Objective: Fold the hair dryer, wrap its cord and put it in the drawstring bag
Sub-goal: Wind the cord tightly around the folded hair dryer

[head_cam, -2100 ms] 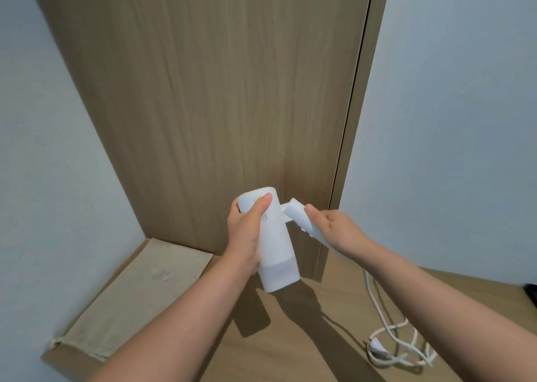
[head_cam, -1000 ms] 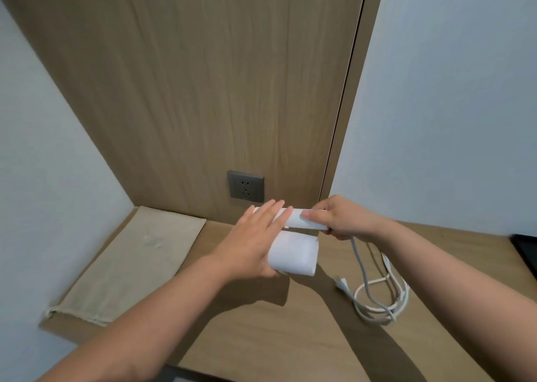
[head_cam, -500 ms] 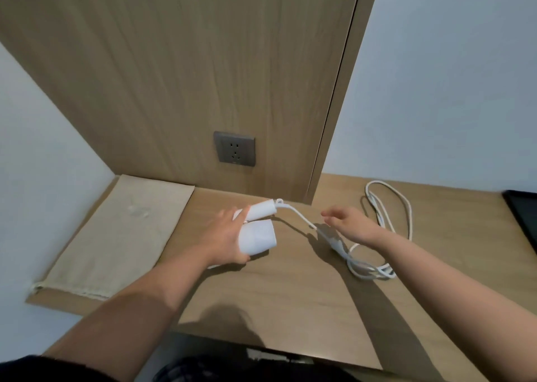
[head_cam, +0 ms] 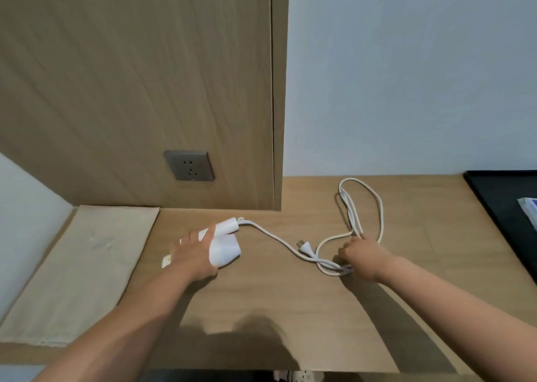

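The white hair dryer (head_cam: 225, 249) lies folded on the wooden desk (head_cam: 261, 303), its handle tucked against the barrel. My left hand (head_cam: 193, 258) rests on top of it, fingers fairly straight, holding it down. Its white cord (head_cam: 360, 207) runs right from the handle end and lies in loose loops, the plug (head_cam: 305, 247) beside them. My right hand (head_cam: 361, 256) curls its fingers round the cord where the loops cross. The beige drawstring bag (head_cam: 81, 268) lies flat at the desk's left end.
A grey wall socket (head_cam: 189, 165) sits in the wood panel behind the dryer. A black tray (head_cam: 505, 207) with something pale in it occupies the far right of the desk. Walls close off the left side and the back.
The dryer went from held up in both hands to folded and laid on the desk. My right hand left the handle and moved right to take the cord loops.
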